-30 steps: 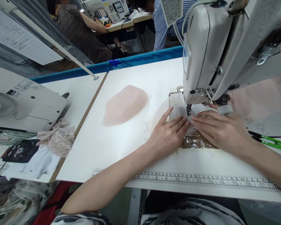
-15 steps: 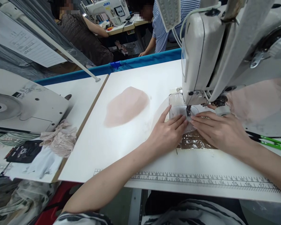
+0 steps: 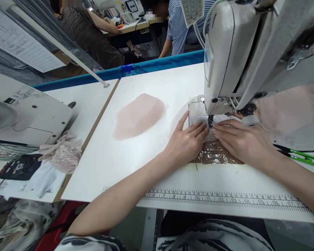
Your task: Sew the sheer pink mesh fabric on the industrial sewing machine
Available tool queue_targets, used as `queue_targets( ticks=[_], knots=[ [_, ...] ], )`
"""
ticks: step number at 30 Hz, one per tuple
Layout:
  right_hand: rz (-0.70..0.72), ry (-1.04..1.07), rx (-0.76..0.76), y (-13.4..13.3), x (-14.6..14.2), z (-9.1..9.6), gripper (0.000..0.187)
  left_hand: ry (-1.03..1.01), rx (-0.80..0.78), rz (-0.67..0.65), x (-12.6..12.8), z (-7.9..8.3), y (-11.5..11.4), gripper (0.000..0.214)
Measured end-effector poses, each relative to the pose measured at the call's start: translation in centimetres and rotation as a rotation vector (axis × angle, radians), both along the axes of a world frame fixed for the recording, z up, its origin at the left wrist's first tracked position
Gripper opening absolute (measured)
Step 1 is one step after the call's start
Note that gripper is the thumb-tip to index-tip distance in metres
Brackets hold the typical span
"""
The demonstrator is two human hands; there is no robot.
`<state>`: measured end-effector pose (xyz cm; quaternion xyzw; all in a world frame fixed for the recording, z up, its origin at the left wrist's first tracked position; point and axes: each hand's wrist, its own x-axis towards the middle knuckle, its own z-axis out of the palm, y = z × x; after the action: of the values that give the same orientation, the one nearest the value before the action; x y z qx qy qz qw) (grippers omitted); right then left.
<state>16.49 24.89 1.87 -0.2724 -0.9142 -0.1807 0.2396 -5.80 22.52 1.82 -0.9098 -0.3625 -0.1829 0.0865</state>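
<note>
A thin sheer piece of fabric (image 3: 178, 116), whitish and see-through, lies under the presser foot (image 3: 210, 120) of a sewing machine (image 3: 219, 55). My left hand (image 3: 189, 141) rests on it just left of the foot, fingers stretched out, thumb and forefinger apart. My right hand (image 3: 247, 139) lies right of the foot, its fingers extended and their tips on the fabric close to the needle area. The hands partly cover the fabric, and its edge under the fingers is hard to make out. In front of the foot, shiny clear tape covers a brown patch (image 3: 216, 155).
A pale pink sheer piece (image 3: 141, 116) lies left on the white table (image 3: 115, 167). More pink fabric (image 3: 288, 108) is behind the machine's right side. Green-handled scissors (image 3: 303, 158) lie right. A printed ruler (image 3: 211, 198) edges the front. Two people sit beyond the blue cloth edge (image 3: 157, 64).
The sheer fabric has slid slightly away from me under the foot, uncovering more of the brown taped patch. Both hands stay beside the foot. The whole view has shifted a little.
</note>
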Motion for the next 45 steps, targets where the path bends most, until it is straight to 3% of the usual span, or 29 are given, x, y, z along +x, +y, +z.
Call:
queue_targets(
  ticks=[18,23,27,29,31,37,41,45],
  knots=[
    [-0.001,0.002,0.018,0.2,0.1,-0.5,0.026,0.057,0.008,0.033,-0.1,-0.2,0.0,0.037],
    [-0.019,0.017,0.028,0.1,0.3,-0.2,0.028,0.027,0.043,0.126,0.2,0.6,-1.2,0.075],
    [0.041,0.116,0.082,-0.8,0.2,0.5,0.021,-0.117,0.233,0.022,0.0,1.6,-1.5,0.042],
    [0.095,0.132,0.027,-1.3,-0.2,0.7,0.024,-0.141,0.283,0.022,-0.4,1.8,-1.1,0.024],
    [0.128,0.094,-0.053,-1.8,-0.7,0.7,0.029,-0.096,0.240,0.020,-0.7,1.7,-0.5,0.015],
    [0.056,0.081,-0.031,-2.7,-1.1,0.7,0.025,-0.003,-0.018,-0.046,-1.3,0.7,0.5,0.033],
    [0.062,0.090,-0.185,-3.2,-1.2,0.8,0.028,-0.009,-0.070,-0.045,-1.4,0.5,0.6,0.034],
    [-0.065,0.047,-0.191,-2.7,-0.9,0.7,0.032,0.019,-0.050,-0.062,-1.2,0.5,0.7,0.037]
  ],
)
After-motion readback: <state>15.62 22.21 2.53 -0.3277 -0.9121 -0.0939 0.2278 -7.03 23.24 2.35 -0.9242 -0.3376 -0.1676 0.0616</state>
